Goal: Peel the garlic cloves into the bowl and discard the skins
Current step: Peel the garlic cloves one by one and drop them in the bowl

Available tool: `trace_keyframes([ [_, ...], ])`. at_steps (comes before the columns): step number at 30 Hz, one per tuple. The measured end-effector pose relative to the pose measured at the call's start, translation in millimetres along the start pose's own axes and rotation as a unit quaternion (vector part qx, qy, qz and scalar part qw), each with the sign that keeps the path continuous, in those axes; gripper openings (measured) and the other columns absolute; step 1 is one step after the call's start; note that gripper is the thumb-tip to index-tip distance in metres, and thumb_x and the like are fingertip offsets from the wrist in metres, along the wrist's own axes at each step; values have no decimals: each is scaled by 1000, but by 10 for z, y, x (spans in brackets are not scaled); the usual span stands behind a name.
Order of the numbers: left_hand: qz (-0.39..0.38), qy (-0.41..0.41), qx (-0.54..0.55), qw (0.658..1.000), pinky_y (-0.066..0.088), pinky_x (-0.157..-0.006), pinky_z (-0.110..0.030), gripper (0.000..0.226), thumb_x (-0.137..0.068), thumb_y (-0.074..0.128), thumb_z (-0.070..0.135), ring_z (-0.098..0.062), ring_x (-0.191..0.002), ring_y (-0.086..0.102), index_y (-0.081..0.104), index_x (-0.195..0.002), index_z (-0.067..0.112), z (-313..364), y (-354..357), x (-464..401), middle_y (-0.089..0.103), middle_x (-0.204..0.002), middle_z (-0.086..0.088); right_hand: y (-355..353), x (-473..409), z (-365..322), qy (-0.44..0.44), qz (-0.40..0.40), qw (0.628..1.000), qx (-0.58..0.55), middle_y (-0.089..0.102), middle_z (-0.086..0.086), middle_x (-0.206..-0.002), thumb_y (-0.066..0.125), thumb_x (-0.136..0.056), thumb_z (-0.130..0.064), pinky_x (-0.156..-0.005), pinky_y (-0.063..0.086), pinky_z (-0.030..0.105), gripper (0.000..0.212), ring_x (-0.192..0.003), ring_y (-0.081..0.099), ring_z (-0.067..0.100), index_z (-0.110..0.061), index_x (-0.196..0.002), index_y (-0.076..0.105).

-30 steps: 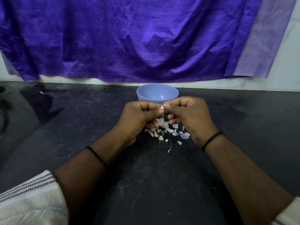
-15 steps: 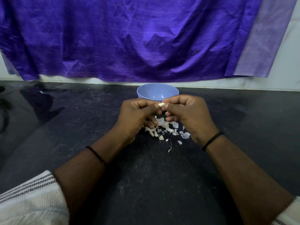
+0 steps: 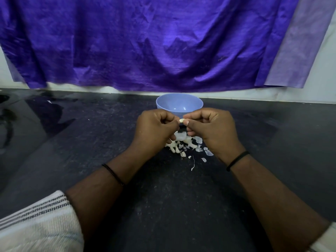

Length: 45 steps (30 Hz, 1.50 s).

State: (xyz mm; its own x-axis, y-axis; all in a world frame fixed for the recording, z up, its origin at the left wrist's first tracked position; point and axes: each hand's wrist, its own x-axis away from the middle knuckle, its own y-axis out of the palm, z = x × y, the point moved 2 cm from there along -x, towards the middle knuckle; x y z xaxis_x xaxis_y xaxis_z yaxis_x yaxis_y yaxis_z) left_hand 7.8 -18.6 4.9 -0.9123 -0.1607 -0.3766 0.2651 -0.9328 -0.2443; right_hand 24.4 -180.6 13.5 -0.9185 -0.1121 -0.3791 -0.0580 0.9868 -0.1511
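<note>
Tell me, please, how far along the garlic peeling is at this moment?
Loose skins litter the counter, so some peeling looks done, yet the visible part of the bowl holds no cloves. In hand: the left hand and right hand pinch one garlic clove between them. Left: several cloves below the hands, and discarding the skins.

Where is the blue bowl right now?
The blue bowl sits centre of the head view on the dark counter, just behind both hands, below the purple cloth.
</note>
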Motion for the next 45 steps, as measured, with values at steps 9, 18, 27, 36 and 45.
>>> trace_keyframes([
  [9,20,-28,-30,999,52,-45,-28,15,-89,70,10,-13,-44,63,70,-74,9,-24,25,-11,65,-52,-2,21,15,25,-17,9,999,29,75,3,-73,80,-82,-6,-73,63,44,13,-67,71,19,-19,-83,77],
  [18,4,-54,-16,998,58,-51,-35,14,-87,70,9,-12,-44,59,68,-73,8,-46,37,-37,60,-48,2,41,31,6,-24,8,999,42,76,2,-74,80,-83,-7,-73,63,46,17,-70,73,24,-23,-81,76],
  [27,-7,-96,64,993,48,-43,-25,18,-90,65,2,-12,-42,53,65,-72,5,-15,47,-15,58,-57,-7,58,20,11,-17,-2,1000,13,75,-1,-72,74,-86,-1,-67,62,28,13,-65,69,12,-14,-85,75],
  [36,-19,-110,122,986,44,-38,-21,19,-90,60,-4,-12,-39,51,62,-73,4,35,52,10,56,-56,-5,70,0,69,17,-9,999,-27,74,8,-79,67,-91,0,-67,60,29,9,-66,66,11,-8,-89,72],
  [45,-25,-108,116,987,44,-38,-21,18,-91,58,-4,-12,-39,51,62,-74,3,44,60,17,55,-56,-6,86,4,65,64,-25,991,-111,72,9,-80,62,-94,2,-62,57,23,6,-66,61,11,0,-96,67],
])
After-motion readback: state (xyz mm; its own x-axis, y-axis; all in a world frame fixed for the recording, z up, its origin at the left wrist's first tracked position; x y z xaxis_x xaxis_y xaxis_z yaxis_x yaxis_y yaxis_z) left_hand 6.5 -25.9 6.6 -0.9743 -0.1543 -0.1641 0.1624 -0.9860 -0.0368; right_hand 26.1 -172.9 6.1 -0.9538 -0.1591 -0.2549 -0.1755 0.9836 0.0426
